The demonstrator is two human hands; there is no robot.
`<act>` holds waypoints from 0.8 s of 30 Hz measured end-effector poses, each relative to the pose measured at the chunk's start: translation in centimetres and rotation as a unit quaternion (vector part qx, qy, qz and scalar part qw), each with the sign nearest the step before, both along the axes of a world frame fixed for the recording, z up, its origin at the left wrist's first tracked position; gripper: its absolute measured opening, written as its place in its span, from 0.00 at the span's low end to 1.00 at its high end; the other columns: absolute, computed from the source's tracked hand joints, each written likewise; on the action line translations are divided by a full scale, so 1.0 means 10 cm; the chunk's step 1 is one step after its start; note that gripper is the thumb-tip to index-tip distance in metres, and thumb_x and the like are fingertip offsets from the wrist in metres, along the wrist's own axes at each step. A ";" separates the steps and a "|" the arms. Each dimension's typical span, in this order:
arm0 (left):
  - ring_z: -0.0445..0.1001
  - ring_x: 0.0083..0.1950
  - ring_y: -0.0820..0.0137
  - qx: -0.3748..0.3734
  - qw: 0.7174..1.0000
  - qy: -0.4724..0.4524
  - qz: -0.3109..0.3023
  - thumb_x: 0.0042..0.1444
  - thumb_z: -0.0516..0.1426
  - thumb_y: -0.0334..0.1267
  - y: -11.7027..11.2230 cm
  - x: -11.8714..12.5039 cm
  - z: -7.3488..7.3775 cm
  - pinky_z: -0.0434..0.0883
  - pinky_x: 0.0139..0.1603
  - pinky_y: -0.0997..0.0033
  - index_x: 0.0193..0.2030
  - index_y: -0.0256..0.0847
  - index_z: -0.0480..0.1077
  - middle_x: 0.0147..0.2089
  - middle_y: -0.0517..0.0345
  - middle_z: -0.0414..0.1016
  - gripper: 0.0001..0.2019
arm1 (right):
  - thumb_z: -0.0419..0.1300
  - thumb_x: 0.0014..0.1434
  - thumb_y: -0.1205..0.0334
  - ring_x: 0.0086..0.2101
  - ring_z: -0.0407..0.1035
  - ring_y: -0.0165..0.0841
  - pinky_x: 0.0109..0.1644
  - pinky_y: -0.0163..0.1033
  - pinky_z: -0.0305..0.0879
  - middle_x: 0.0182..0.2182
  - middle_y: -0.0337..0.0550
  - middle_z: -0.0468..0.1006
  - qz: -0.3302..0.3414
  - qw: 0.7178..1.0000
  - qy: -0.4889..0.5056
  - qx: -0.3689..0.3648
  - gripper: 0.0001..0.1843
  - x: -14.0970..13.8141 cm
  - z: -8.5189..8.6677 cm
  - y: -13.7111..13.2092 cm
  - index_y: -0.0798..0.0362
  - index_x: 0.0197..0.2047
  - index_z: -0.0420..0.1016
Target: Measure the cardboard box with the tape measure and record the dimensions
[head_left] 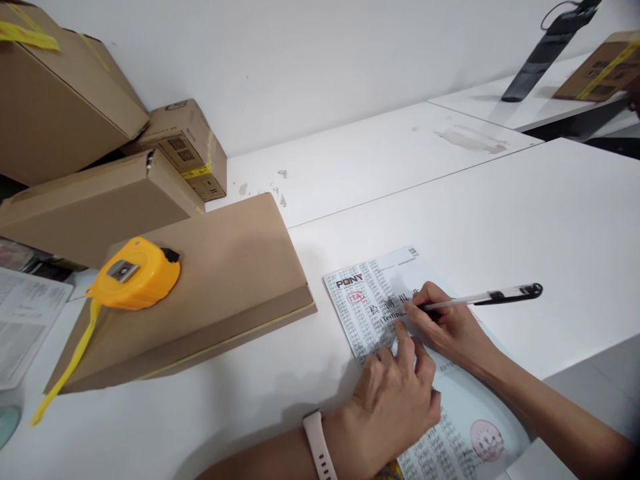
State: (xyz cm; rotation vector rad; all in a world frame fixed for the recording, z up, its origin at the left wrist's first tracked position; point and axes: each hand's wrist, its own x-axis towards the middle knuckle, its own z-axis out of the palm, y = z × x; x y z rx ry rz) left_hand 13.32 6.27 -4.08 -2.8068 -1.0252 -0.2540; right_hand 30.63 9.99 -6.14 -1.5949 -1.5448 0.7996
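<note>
A printed sheet with a red stamp lies on the white table in front of me. My right hand is closed round a clear ballpoint pen, its tip down on the sheet near the heading. My left hand, with a pale pink watch strap on the wrist, rests flat on the paper just left of the pen tip, fingers stretched out and holding the sheet down.
A flat brown cardboard box lies to the left with a yellow tape measure on it. More cardboard boxes are stacked at the back left. Papers lie at the left edge. Another box sits at the far right.
</note>
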 end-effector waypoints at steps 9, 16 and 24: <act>0.77 0.32 0.65 0.003 1.000 -0.009 -0.002 0.66 0.53 0.50 0.00 0.00 -0.03 0.73 0.25 0.67 0.59 0.31 0.70 0.61 0.36 0.75 0.25 | 0.57 0.65 0.55 0.20 0.51 0.28 0.22 0.37 0.50 0.20 0.32 0.60 0.005 1.000 -0.005 -0.016 0.14 0.00 0.02 0.00 0.47 0.29 0.61; 0.77 0.32 0.66 -0.001 1.000 0.000 -0.001 0.67 0.52 0.50 0.01 0.00 0.01 0.73 0.26 0.68 0.60 0.32 0.70 0.62 0.37 0.75 0.25 | 0.57 0.65 0.55 0.20 0.51 0.27 0.22 0.36 0.49 0.19 0.30 0.58 -0.003 1.000 0.002 -0.012 0.14 -0.01 0.02 0.01 0.47 0.29 0.61; 0.77 0.32 0.66 0.001 1.000 0.000 -0.001 0.66 0.53 0.51 -0.01 0.00 -0.01 0.72 0.25 0.68 0.59 0.32 0.70 0.62 0.37 0.74 0.25 | 0.57 0.64 0.55 0.20 0.51 0.28 0.22 0.37 0.49 0.19 0.30 0.59 -0.002 1.000 0.004 -0.018 0.13 0.00 0.01 0.00 0.47 0.29 0.61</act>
